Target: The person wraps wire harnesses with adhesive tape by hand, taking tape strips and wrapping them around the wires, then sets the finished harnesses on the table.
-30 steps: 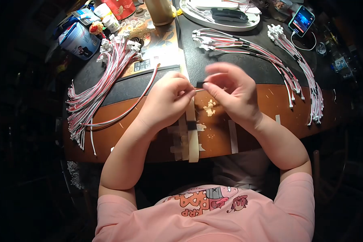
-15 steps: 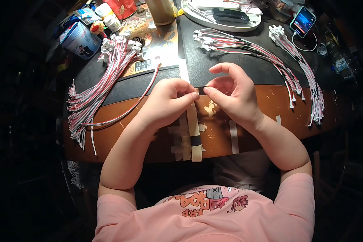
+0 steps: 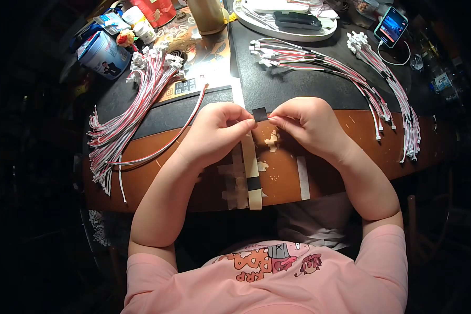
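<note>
Between my two hands is a small black piece of tape (image 3: 259, 113), with a thin wire showing at its right side. My left hand (image 3: 222, 125) pinches at the left of the tape, its thumb and forefinger pressed together. On the other side, my right hand (image 3: 310, 126) pinches the wire close to the tape. Below them a pale strip (image 3: 250, 157) runs down to the table's front edge, with a black band (image 3: 254, 183) across it. A single red and white cable (image 3: 186, 128) curves left of my left hand.
A large cable bundle (image 3: 136, 110) lies at left. Two more bundles, one with black bands (image 3: 329, 65) and one plain (image 3: 395, 89), lie at right. Behind are a white tray (image 3: 282, 35), a phone (image 3: 391, 27), a tall container (image 3: 206, 15) and a blue tub (image 3: 104, 55).
My right hand has turned over and its raised fingers have come down into a pinch beside the tape. The black tape now stands visible between the hands. My left hand has barely moved.
</note>
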Motion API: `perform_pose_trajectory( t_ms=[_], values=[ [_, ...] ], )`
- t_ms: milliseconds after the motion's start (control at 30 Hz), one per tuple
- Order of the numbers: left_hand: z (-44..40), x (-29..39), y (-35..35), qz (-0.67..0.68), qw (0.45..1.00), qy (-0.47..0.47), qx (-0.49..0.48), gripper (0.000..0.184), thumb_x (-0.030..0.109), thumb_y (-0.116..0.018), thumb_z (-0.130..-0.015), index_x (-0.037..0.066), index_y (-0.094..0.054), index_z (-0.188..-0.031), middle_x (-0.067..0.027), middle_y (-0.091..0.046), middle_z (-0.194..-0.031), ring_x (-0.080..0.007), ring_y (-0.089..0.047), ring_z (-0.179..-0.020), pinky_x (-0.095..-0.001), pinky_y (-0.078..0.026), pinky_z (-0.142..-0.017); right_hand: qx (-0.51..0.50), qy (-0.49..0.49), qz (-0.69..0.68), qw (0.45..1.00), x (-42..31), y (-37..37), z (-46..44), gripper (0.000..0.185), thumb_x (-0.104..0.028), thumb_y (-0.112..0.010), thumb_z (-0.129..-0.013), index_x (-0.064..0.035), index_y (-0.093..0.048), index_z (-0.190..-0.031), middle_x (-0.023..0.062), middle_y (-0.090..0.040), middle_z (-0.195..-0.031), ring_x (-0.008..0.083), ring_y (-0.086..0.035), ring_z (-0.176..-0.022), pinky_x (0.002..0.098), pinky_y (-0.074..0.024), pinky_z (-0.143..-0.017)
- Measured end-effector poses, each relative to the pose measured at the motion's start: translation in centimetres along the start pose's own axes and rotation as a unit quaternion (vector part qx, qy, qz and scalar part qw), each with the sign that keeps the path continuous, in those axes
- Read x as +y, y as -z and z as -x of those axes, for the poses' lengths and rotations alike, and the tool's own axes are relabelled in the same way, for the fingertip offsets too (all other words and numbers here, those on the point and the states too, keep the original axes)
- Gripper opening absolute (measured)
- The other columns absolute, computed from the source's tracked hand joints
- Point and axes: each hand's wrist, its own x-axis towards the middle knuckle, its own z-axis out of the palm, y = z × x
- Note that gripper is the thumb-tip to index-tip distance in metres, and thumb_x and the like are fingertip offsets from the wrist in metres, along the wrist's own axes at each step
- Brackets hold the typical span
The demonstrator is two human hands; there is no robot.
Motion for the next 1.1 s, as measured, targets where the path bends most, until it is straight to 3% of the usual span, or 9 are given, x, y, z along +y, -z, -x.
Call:
perform_pose_trajectory(
  t_ms=[200, 367, 500, 700, 833, 867, 933, 1000, 1100],
  values=[
    [-0.1, 0.5, -1.0, 0.013, 0.991, -0.119, 0.066, 0.008, 0.006, -0.063, -0.081, -0.002, -0.065, -0.083, -0.0028, -0.055, -0.07, -0.0086, -0.048, -0.06, -0.0198, -0.038, -0.052, 0.02, 0.045, 0.048, 0.998, -0.1, -0.1, -0.1, 0.002, -0.002, -0.065, -0.079, -0.0003, -0.066, -0.077, 0.0051, -0.059, -0.066, 0.0135, -0.045, -0.053, 0.0266, -0.0371, -0.05],
    [-0.5, -0.4, -0.6, -0.156, 0.963, -0.214, 0.051, 0.006, 0.004, -0.064, -0.081, -0.001, -0.065, -0.083, -0.0035, -0.055, -0.072, -0.0089, -0.048, -0.061, -0.0207, -0.038, -0.052, 0.016, 0.021, -0.026, 0.999, -0.3, -0.3, -0.1, 0.002, -0.001, -0.064, -0.079, -0.0006, -0.065, -0.08, 0.0048, -0.059, -0.066, 0.0135, -0.044, -0.053, 0.0268, -0.0364, -0.05],
    [0.1, 0.4, -0.6, -0.136, 0.985, -0.108, 0.013, 0.004, 0.004, -0.062, -0.086, 0.0, -0.064, -0.087, 0.0017, -0.056, -0.07, -0.0038, -0.042, -0.059, -0.0162, -0.033, -0.052, 0.017, 0.058, -0.053, 0.997, -0.1, -0.6, -0.1, 0.002, -0.001, -0.064, -0.079, -0.0007, -0.065, -0.081, 0.0045, -0.058, -0.065, 0.0135, -0.044, -0.053, 0.026, -0.0355, -0.05],
    [-0.1, 0.9, -0.3, -0.073, 0.997, -0.013, -0.035, 0.004, 0.003, -0.062, -0.085, 0.0, -0.064, -0.087, 0.0022, -0.056, -0.07, -0.0051, -0.042, -0.059, -0.0175, -0.033, -0.051, 0.007, 0.066, -0.086, 0.994, -0.5, -0.4, -0.1, 0.003, -0.003, -0.064, -0.081, 0.0002, -0.065, -0.081, 0.0039, -0.059, -0.066, 0.0111, -0.047, -0.054, 0.0235, -0.0363, -0.05],
    [-0.1, 1.1, -0.1, 0.026, 0.998, 0.054, -0.02, 0.008, 0.006, -0.063, -0.081, -0.002, -0.065, -0.084, -0.0041, -0.057, -0.069, -0.0104, -0.046, -0.058, -0.0236, -0.037, -0.051, -0.085, -0.115, -0.237, 0.961, -0.5, 0.2, -0.3, 0.007, -0.005, -0.065, -0.083, 0.0013, -0.065, -0.081, 0.0036, -0.061, -0.067, 0.0082, -0.049, -0.056, 0.0207, -0.0378, -0.051],
    [-0.2, 1.1, -0.2, 0.025, 0.998, 0.052, -0.021, 0.008, 0.006, -0.063, -0.081, -0.002, -0.065, -0.084, -0.0041, -0.057, -0.069, -0.0104, -0.046, -0.058, -0.0236, -0.037, -0.051, -0.084, -0.114, -0.236, 0.961, -0.5, 0.5, -0.4, 0.007, -0.005, -0.065, -0.083, 0.0013, -0.065, -0.081, 0.0036, -0.061, -0.067, 0.0082, -0.049, -0.056, 0.0207, -0.0378, -0.051],
    [-0.3, 0.6, -0.7, -0.091, 0.986, -0.14, 0.016, 0.008, 0.006, -0.062, -0.083, -0.002, -0.065, -0.084, -0.0033, -0.057, -0.069, -0.0099, -0.045, -0.056, -0.0232, -0.036, -0.05, -0.106, -0.183, -0.304, 0.929, -0.6, 1.0, -0.7, 0.008, -0.005, -0.064, -0.084, 0.0017, -0.065, -0.08, 0.0037, -0.061, -0.068, 0.0074, -0.051, -0.057, 0.0195, -0.038, -0.051],
    [-0.5, 0.1, -1.1, -0.202, 0.922, -0.326, 0.053, 0.009, 0.007, -0.062, -0.084, -0.002, -0.065, -0.083, -0.0025, -0.057, -0.068, -0.0093, -0.045, -0.055, -0.0227, -0.035, -0.049, -0.128, -0.249, -0.37, 0.886, -0.6, 1.3, -0.8, 0.009, -0.006, -0.064, -0.085, 0.0021, -0.065, -0.08, 0.0037, -0.061, -0.068, 0.0065, -0.052, -0.058, 0.0184, -0.0382, -0.051],
    [-0.5, -0.5, -0.9, -0.164, 0.939, -0.298, 0.046, 0.007, 0.005, -0.063, -0.082, -0.001, -0.065, -0.083, -0.0026, -0.058, -0.069, -0.0093, -0.045, -0.055, -0.0224, -0.036, -0.049, -0.106, -0.204, -0.355, 0.906, -0.5, 0.9, -0.6, 0.008, -0.005, -0.064, -0.084, 0.002, -0.065, -0.08, 0.0032, -0.061, -0.068, 0.0064, -0.05, -0.057, 0.0182, -0.0372, -0.051]
  ],
)
